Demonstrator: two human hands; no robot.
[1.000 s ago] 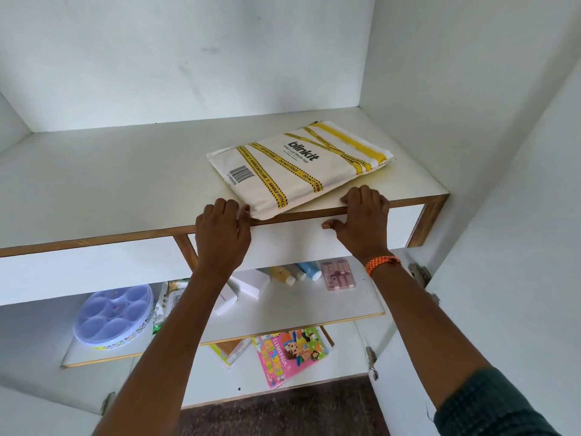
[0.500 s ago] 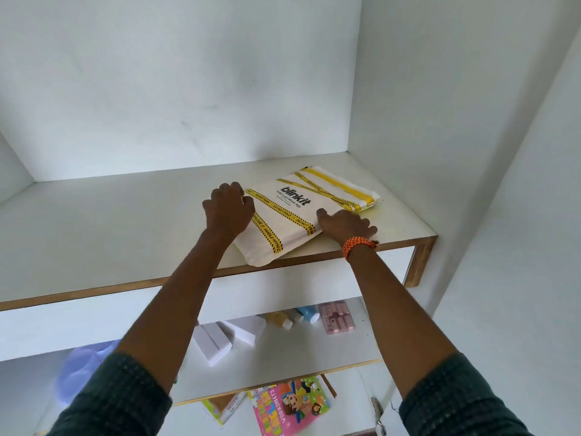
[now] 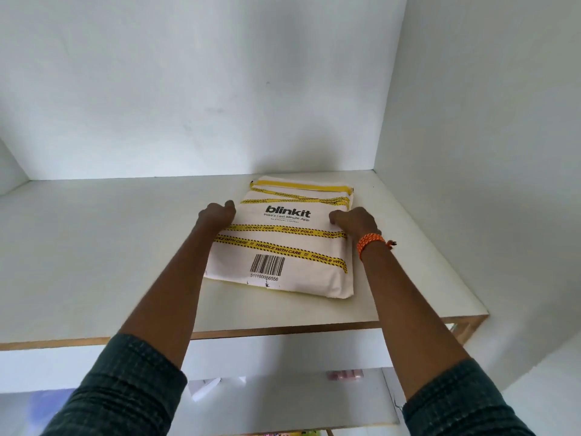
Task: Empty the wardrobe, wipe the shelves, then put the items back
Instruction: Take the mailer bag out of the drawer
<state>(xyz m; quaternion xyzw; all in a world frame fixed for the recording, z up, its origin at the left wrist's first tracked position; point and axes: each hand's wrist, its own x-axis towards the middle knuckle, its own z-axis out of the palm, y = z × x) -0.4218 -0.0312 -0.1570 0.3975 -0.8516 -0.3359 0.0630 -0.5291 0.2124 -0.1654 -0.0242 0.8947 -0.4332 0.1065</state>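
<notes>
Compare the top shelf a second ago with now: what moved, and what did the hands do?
The blinkit mailer bag slid from the front edge, where a corner overhung, deeper onto the top shelf and turned square to the back wall. The left hand and right hand left the shelf edge and now rest at the bag's two sides. The bag stayed flat and face up.

An orange braided wristband (image 3: 371, 242) circles the right wrist, over the right half of the shelf (image 3: 94, 247), with a small knotted end (image 3: 390, 244) sticking out on its outer side. Two dark green checked sleeves, the left sleeve (image 3: 125, 388) and the right sleeve (image 3: 462, 401), are pushed up the forearms and sit below the shelf's front edge. A plain white panel (image 3: 503, 152) rises past the shelf's right edge; whether it is wall or door cannot be told.
</notes>
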